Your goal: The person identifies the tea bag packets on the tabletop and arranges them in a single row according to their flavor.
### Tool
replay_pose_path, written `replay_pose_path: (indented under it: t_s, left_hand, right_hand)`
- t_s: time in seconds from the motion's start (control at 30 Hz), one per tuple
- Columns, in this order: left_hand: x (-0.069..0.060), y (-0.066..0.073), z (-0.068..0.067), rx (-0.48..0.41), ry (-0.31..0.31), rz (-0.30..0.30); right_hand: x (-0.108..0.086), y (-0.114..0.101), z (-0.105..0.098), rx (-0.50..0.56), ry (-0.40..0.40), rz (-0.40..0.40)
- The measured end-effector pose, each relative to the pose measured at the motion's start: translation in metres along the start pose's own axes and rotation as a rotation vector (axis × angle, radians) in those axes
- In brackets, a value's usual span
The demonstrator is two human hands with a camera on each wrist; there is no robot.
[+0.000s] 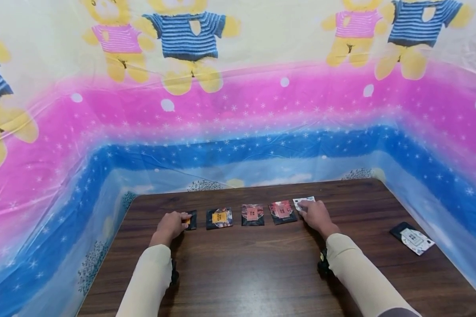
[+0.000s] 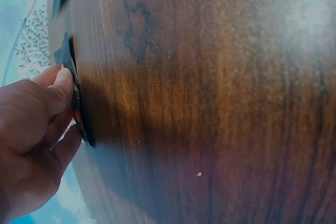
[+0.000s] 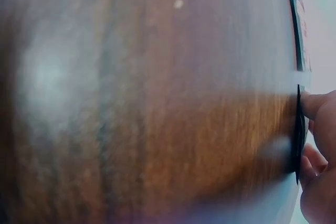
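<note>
Several small flat packets lie in a row along the far side of the table. At the row's left end my left hand (image 1: 172,226) pinches a black packet with an orange label (image 1: 192,220); in the left wrist view its thumb lies on the dark packet (image 2: 73,77). My right hand (image 1: 316,215) grips a white patterned packet (image 1: 306,200) at the right end, partly covering it. Seen from the right wrist, this packet (image 3: 299,135) shows as a thin dark edge beside the fingers. Between the hands are an orange-label packet (image 1: 220,218) and two red-label packets (image 1: 252,214), (image 1: 282,211).
Apart from the row, a black-and-white packet (image 1: 411,238) lies askew near the right edge of the brown wooden table (image 1: 246,273). A printed cloth (image 1: 238,110) with bears hangs around the table's back and sides.
</note>
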State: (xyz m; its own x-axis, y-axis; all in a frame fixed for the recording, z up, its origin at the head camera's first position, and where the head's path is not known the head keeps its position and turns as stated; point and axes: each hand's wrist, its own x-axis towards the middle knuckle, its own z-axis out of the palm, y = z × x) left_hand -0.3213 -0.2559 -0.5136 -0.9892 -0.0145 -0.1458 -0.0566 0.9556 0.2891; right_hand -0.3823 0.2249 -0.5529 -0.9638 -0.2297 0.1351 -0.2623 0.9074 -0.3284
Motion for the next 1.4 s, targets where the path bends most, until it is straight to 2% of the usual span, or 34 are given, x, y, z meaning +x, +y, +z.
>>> replay_pose_path:
  t_s: [0.1, 0.27, 0.37, 0.57, 0.73, 0.93, 1.07, 1.27, 1.4]
  left_hand:
    - [0.0, 0.001, -0.001, 0.002, 0.008, 0.009]
    - [0.0, 0.003, -0.004, -0.002, 0.018, 0.022]
    - [0.0, 0.003, -0.007, -0.009, 0.019, 0.014]
    - [0.003, 0.004, -0.013, -0.021, 0.017, 0.012]
    - [0.003, 0.005, -0.012, -0.022, 0.023, 0.006]
    - [0.003, 0.004, -0.008, -0.023, 0.032, 0.007]
    - [0.003, 0.003, -0.007, -0.011, 0.03, 0.004]
    - [-0.001, 0.001, -0.002, -0.017, 0.016, 0.0]
    - [-0.001, 0.0, 0.0, -0.026, 0.027, 0.004]
  right_hand:
    - [-0.001, 0.003, -0.004, 0.007, 0.015, -0.005]
    - [-0.001, 0.015, -0.017, 0.066, 0.128, -0.007]
    - [-0.003, 0.028, -0.027, 0.069, 0.156, 0.001]
    - [-0.02, 0.062, -0.048, 0.026, 0.169, 0.095]
    - [-0.037, 0.088, -0.067, -0.036, 0.191, 0.196]
    - [-0.059, 0.122, -0.086, -0.052, 0.162, 0.342]
    - [-0.08, 0.145, -0.092, -0.083, 0.158, 0.39]
    - [-0.113, 0.176, -0.103, -0.178, 0.131, 0.356]
    - [-0.125, 0.185, -0.112, -0.128, 0.056, 0.402]
